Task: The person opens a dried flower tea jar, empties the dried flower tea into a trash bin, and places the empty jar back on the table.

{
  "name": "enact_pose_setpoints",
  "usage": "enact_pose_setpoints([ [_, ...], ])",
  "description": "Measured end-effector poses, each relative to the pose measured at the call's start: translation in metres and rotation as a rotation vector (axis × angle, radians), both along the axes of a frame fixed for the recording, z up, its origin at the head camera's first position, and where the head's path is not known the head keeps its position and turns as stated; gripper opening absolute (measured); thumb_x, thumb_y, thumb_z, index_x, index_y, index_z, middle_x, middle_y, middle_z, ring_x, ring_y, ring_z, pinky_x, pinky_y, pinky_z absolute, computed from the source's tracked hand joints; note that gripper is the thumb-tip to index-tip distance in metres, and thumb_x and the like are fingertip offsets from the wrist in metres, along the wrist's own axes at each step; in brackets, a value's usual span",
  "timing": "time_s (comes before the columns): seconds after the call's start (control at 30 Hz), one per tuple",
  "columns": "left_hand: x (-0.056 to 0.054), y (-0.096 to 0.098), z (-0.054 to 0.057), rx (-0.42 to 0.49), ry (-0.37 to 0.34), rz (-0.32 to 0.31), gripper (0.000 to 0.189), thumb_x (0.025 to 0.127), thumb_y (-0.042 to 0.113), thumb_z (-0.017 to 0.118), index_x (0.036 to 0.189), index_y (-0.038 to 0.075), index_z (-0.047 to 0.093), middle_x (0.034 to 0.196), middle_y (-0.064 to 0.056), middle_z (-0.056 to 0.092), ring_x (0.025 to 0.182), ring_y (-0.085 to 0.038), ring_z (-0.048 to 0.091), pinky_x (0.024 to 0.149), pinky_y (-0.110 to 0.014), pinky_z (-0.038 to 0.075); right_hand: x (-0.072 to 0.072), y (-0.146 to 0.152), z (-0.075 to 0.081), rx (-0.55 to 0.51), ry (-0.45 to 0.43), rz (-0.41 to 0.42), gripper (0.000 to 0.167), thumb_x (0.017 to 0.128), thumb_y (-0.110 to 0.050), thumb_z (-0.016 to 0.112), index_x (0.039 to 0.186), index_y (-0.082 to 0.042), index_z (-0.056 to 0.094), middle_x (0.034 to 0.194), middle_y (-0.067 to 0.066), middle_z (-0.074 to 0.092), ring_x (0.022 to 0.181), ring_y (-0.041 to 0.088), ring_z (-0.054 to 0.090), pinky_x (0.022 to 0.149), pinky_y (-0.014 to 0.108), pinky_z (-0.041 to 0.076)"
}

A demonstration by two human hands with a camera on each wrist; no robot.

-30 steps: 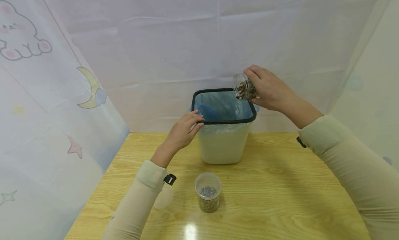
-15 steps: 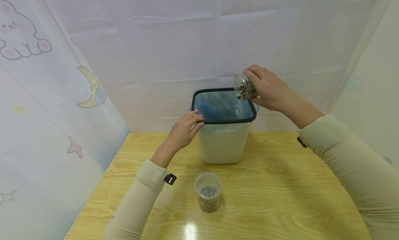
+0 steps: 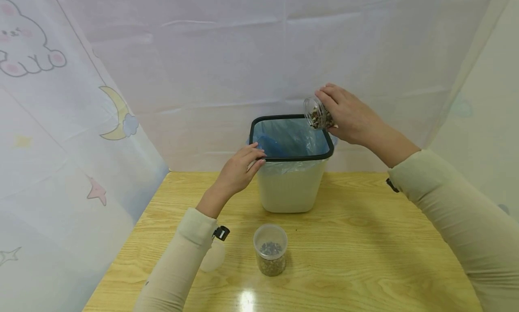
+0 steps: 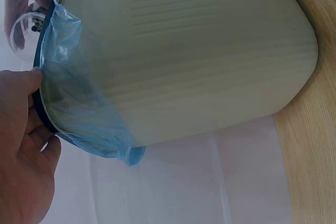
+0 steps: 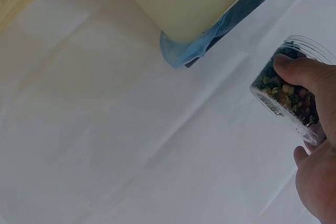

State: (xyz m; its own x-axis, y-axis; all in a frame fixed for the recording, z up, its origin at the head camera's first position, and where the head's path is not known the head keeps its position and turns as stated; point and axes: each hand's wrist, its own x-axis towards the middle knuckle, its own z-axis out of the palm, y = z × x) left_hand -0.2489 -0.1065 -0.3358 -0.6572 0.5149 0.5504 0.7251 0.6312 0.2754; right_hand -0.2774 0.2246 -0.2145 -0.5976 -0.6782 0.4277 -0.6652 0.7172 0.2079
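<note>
My right hand (image 3: 350,116) grips a clear plastic jar (image 3: 312,108) above the right side of a cream trash can (image 3: 289,189). The jar lies tipped over with its open mouth toward the left. Inside it is a mix of small brown, green and pale pieces, also visible through the jar wall (image 5: 268,85) in the right wrist view. With thumb and fingers on either side, my left hand (image 3: 236,170) holds the can's black rim (image 3: 298,158) at its near left corner. A blue plastic bag (image 4: 86,121) lines the can and folds over the rim.
A second clear jar (image 3: 270,262), partly filled with small dark bits, stands upright on the wooden table (image 3: 344,258) in front of the can. Beside my left sleeve lies a translucent round disc (image 3: 213,257). A pale printed cloth (image 3: 211,69) hangs behind.
The jar in my right hand has shifted very slightly right, and the pieces sit a little farther back from its mouth. My left hand stays at the rim.
</note>
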Motion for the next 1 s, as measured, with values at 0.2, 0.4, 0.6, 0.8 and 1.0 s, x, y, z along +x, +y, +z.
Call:
enact_pose_setpoints([
  [0.2,-0.002,0.0018,-0.0014,-0.015,-0.013,0.011,0.028,0.105,0.024,0.056,0.126,0.008,0.068,0.134,-0.01,0.063,0.144,-0.026,0.043,0.115,-0.044,0.039,0.0005,0.0007,-0.0002,0.027,0.012,-0.012,0.104,0.072,0.002,0.088,0.154,0.007,0.024,0.152,0.031,0.032,0.146,0.047,0.025,0.119,0.057,0.025],
  [0.4,-0.0023,0.0034,-0.0006,-0.02,-0.021,0.015,0.029,0.106,0.024,0.056,0.126,0.008,0.067,0.135,-0.011,0.063,0.144,-0.027,0.043,0.115,-0.045,0.039,0.0,0.0017,0.0,0.037,0.003,-0.018,0.102,0.073,0.004,0.086,0.154,0.007,0.024,0.152,0.031,0.031,0.147,0.047,0.023,0.119,0.058,0.024],
  [0.6,-0.0022,0.0041,-0.0008,-0.018,-0.024,0.013,0.029,0.105,0.024,0.056,0.126,0.007,0.068,0.135,-0.011,0.063,0.144,-0.027,0.042,0.116,-0.045,0.038,-0.0015,0.0029,-0.0024,0.042,-0.021,-0.009,0.103,0.072,0.006,0.086,0.155,0.007,0.024,0.153,0.03,0.031,0.148,0.047,0.022,0.118,0.06,0.024],
  [0.8,-0.0036,0.0048,-0.0025,-0.015,-0.012,0.006,0.029,0.105,0.024,0.056,0.126,0.007,0.068,0.134,-0.011,0.063,0.144,-0.027,0.042,0.116,-0.044,0.038,-0.0032,0.0029,-0.0035,0.052,-0.012,-0.011,0.103,0.072,0.005,0.087,0.155,0.006,0.025,0.154,0.029,0.032,0.148,0.046,0.022,0.117,0.061,0.025],
  [1.0,-0.0052,0.0051,-0.0034,-0.017,-0.01,0.009,0.029,0.105,0.024,0.056,0.126,0.008,0.068,0.134,-0.01,0.063,0.144,-0.027,0.042,0.116,-0.044,0.038,-0.0025,0.0021,-0.0034,0.059,-0.011,-0.025,0.101,0.073,0.004,0.086,0.155,0.005,0.027,0.154,0.027,0.033,0.148,0.045,0.023,0.118,0.06,0.024],
])
